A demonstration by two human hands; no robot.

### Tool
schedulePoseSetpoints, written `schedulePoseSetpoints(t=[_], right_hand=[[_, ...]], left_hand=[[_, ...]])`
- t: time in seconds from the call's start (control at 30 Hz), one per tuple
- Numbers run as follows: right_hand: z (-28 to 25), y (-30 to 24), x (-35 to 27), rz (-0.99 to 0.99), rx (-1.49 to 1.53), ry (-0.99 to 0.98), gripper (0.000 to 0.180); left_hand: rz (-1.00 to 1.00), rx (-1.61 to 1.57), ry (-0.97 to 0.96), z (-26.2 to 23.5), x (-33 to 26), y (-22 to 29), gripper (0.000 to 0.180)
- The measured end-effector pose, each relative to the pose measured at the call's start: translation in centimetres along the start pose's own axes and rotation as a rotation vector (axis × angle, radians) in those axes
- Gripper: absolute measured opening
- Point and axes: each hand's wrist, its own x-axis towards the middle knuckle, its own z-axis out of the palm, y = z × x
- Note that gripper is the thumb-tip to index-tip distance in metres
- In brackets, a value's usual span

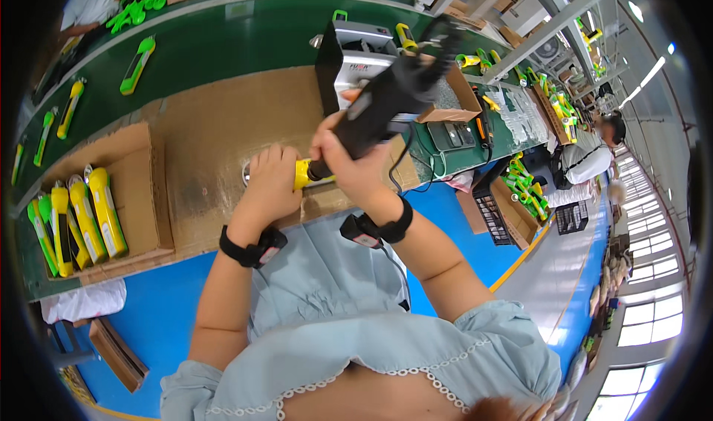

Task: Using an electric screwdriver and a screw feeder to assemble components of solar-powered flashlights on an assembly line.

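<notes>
My right hand (pixel 360 170) is wrapped round a black electric screwdriver (pixel 382 105), which is tilted and slightly blurred. The driver's lower end meets a yellow work light (pixel 302 174) lying on a cardboard sheet (pixel 223 105). With closed fingers, my left hand (pixel 272 182) presses that light down and covers much of it; a metal ring shows past the fingers. Where the bit touches is hidden. Beside my left arm, a cardboard box (pixel 160 198) holds several yellow and green work lights (pixel 108 213).
A black-and-silver box-shaped machine (pixel 355 76) stands just beyond my right hand. To its right are an open carton (pixel 460 102) and a dark tray (pixel 449 135). Several lights (pixel 138 66) lie along the green bench (pixel 223 38). A cable hangs by my right wrist. Another person (pixel 590 157) is at far right.
</notes>
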Motion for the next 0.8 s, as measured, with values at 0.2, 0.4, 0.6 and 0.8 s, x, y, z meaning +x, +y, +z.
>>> schedulePoseSetpoints(t=[0.2, 0.4, 0.6, 0.8], right_hand=[[-5.3, -4.0, 6.4, -0.280, -0.106, 0.255, 0.051], [-8.6, 0.7, 11.0, -0.310, -0.153, 0.329, 0.037], [-8.6, 1.7, 12.5, -0.147, -0.264, 0.274, 0.038], [-7.2, 0.2, 10.2, -0.087, -0.223, 0.183, 0.036]], left_hand=[[-0.005, 0.012, -0.042, -0.1, 0.0, 0.5, 0.043], [-0.050, 0.037, -0.077, -0.7, 0.1, 0.9, 0.046], [-0.133, 0.097, -0.044, -0.8, -0.1, 1.9, 0.046], [-0.124, 0.170, -0.019, 0.1, -0.9, 1.7, 0.053]])
